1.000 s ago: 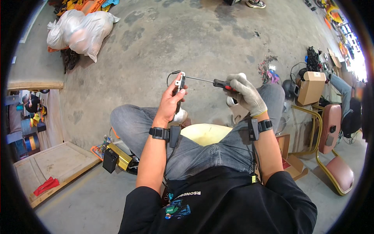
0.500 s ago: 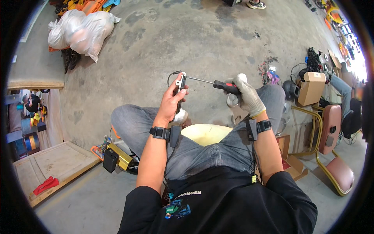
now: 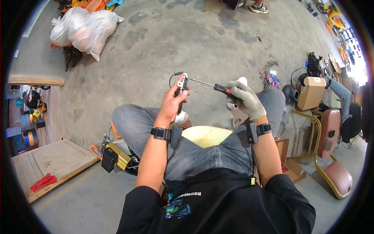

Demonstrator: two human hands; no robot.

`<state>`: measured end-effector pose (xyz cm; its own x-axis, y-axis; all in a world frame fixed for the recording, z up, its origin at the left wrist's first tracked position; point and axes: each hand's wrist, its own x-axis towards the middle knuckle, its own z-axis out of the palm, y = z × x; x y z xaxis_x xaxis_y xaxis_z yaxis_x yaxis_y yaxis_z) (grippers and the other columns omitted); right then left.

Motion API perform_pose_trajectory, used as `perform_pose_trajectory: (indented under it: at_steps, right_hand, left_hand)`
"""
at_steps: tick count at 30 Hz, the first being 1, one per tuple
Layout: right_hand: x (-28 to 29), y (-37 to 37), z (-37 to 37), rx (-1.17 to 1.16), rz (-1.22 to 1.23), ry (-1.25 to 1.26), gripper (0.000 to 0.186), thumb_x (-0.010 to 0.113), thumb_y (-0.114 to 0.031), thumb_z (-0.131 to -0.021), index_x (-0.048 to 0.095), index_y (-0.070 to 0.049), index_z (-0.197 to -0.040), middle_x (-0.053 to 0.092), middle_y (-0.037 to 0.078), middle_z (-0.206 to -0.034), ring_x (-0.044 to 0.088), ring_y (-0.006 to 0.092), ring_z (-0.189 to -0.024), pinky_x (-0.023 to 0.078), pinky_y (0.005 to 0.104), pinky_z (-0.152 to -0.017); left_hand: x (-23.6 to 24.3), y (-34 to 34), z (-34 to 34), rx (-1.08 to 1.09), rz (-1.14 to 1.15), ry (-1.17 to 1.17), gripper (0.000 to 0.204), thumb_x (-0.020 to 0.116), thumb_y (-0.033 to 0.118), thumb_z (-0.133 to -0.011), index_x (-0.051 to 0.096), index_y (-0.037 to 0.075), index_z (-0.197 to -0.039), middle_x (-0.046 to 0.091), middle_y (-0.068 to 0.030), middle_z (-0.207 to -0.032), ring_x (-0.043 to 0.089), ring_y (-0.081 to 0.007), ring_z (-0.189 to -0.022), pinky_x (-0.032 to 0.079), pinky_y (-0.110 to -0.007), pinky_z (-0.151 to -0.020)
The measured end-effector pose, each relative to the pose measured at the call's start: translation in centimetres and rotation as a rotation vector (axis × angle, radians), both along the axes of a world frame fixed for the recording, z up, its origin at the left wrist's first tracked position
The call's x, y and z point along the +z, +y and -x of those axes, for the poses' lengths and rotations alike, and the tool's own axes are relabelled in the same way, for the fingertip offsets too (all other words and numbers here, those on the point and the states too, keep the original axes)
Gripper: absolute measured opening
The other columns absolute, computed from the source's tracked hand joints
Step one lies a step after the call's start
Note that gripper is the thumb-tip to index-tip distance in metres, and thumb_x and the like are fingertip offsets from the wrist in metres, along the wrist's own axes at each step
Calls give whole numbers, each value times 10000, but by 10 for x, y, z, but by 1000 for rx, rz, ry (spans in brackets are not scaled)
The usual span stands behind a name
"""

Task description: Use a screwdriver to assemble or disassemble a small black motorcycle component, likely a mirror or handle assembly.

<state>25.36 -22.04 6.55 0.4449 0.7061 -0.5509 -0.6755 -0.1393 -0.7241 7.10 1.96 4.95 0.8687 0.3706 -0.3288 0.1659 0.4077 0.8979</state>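
Device (image 3: pixel 184 84): narrow and black, held in your bare left hand (image 3: pixel 170 104); long axis near the 12-to-6 o'clock line.
Bracket (image 3: pixel 180 84): whitish, at the device's upper end.
Cable (image 3: pixel 170 80): thin, black, looped beside that end at 10 o'clock.
Screwdriver (image 3: pixel 220 89): black-and-red handle in your gloved right hand (image 3: pixel 246 98); slender metal shaft (image 3: pixel 201 82) aimed between 9 and 10 o'clock.
Shaft tip (image 3: pixel 189 78): at the device's 3 o'clock side; contact indistinct.
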Motion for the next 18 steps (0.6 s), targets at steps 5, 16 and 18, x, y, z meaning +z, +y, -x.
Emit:
perform_pose_trajectory:
  at_steps: [5, 16, 18]
  right_hand:
    - [-1, -5, -1, -128, -53, -13, 339, 639, -167, -947, 546, -13, -1234, 578, 89, -935, 609, 142, -733, 489, 260, -532]
    - [-4, -8, 5, -154, -223, 231, 481, 642, -280, -953, 493, -5, -1318, 594, 100, -945, 591, 174, -706, 506, 316, -580]
    - [22, 11, 11, 66, -187, 69, 468, 667, -178, -899, 497, -5, -1299, 584, 66, -938, 597, 176, -760, 545, 342, -709]
  left_hand:
    - [-4, -1, 2, -9, -9, -13, 598, 586, 110, -958, 396, 176, -1521, 595, -30, -1158, 552, -112, -975, 466, -259, -790]
    - [-10, -4, 2, -22, -1, -22, 603, 597, 125, -961, 394, 198, -1524, 590, -34, -1149, 559, -123, -978, 463, -276, -799]
    - [-6, -4, 1, -44, -17, -15, 602, 592, 110, -967, 392, 216, -1526, 592, -33, -1150, 559, -122, -967, 465, -278, -806]
